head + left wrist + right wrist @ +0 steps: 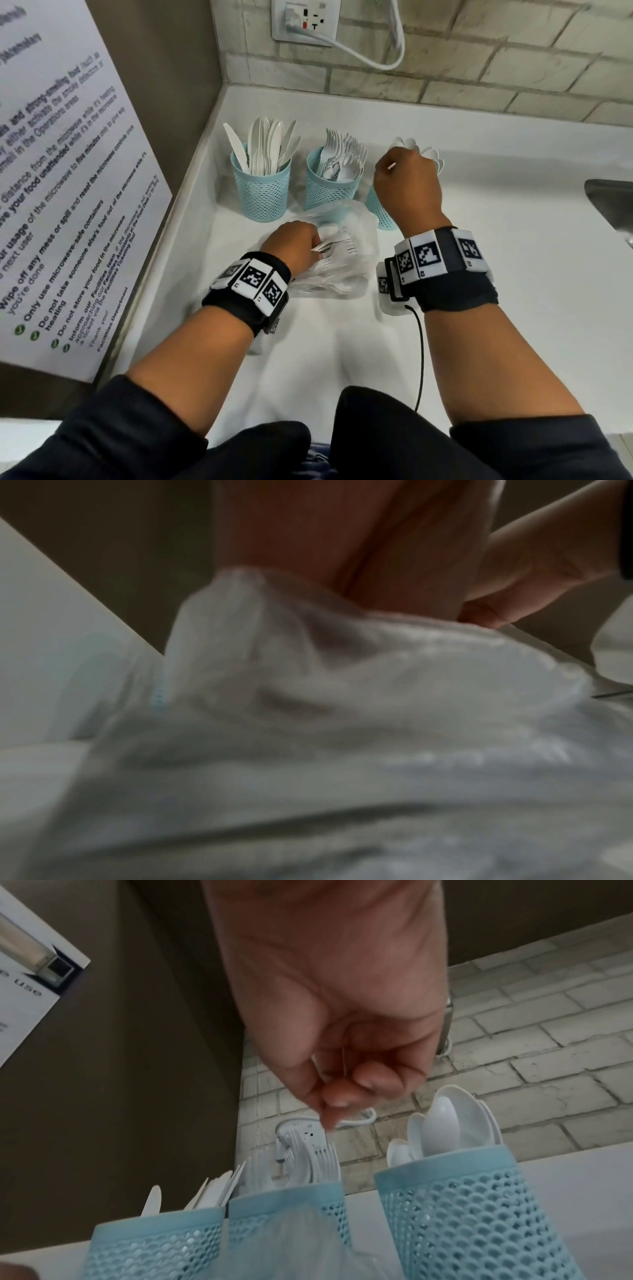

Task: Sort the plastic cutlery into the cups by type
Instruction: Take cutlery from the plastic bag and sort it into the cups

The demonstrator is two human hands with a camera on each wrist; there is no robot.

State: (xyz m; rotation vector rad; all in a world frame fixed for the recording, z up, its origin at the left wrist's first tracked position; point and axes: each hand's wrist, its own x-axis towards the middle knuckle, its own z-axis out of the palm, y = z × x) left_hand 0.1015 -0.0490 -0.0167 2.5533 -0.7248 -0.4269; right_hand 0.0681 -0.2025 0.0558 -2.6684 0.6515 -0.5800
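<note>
Both hands were busy: my left hand point(294, 241) gripped several forks point(337, 245) in the clear bag point(346, 219) on the table point(513, 274), steadying the supply, while my right hand point(406, 181), fingers curled round something thin, hovered above the spoon cup point(462, 1204), beside the fork cup point(330, 188) and knife cup point(262, 192).

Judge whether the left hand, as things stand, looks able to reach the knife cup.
Probably yes. The knife cup stands just beyond the left hand with bare counter between, but that hand grips forks at the plastic bag.
</note>
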